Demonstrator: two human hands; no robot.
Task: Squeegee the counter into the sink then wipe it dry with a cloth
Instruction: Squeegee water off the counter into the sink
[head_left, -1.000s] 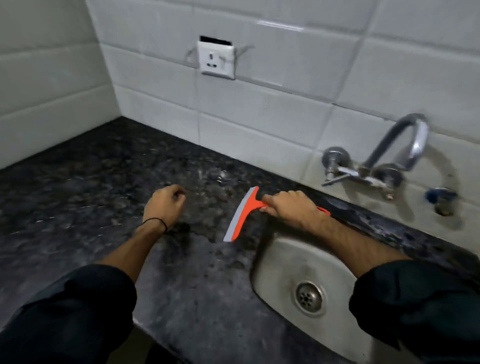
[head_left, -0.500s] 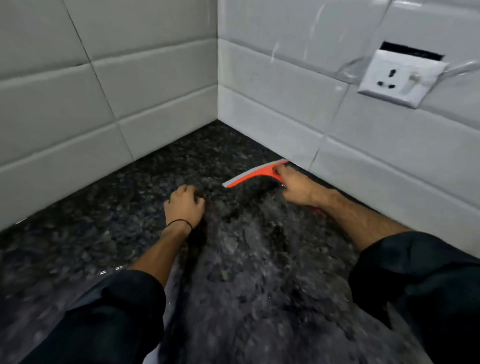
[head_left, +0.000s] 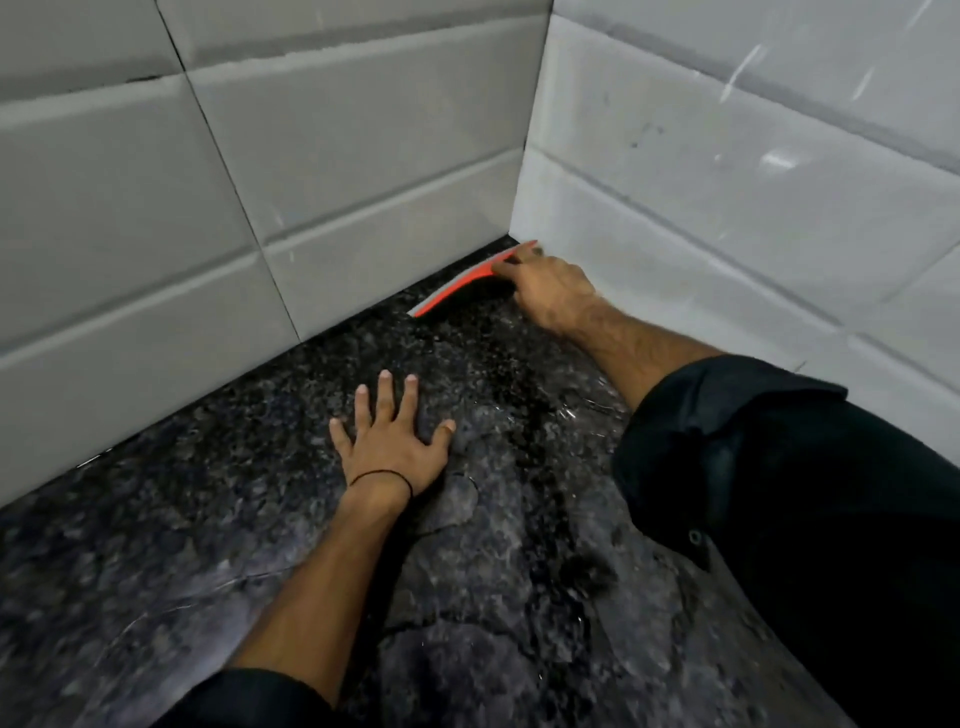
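- Since half a second back, my right hand has pushed the squeegee from mid-wall into the far corner; the socket has dropped out of view and the left fist has opened.
- Right hand is closed around the squeegee's handle end, fingers wrapped over it; handle itself is hidden under the hand.
- Squeegee is orange with a grey blade strip, lying low on the tabletop, blade running along the foot of the left wall tiles, its far end at the corner where the right wall tiles meet them.
- Left hand is flat on the tabletop, palm down, fingers spread, holding nothing; thin black band on the wrist.
- Tabletop is dark speckled stone, wet sheen and water streaks between the two hands.
- Both forearms bare, dark sleeves rolled up.
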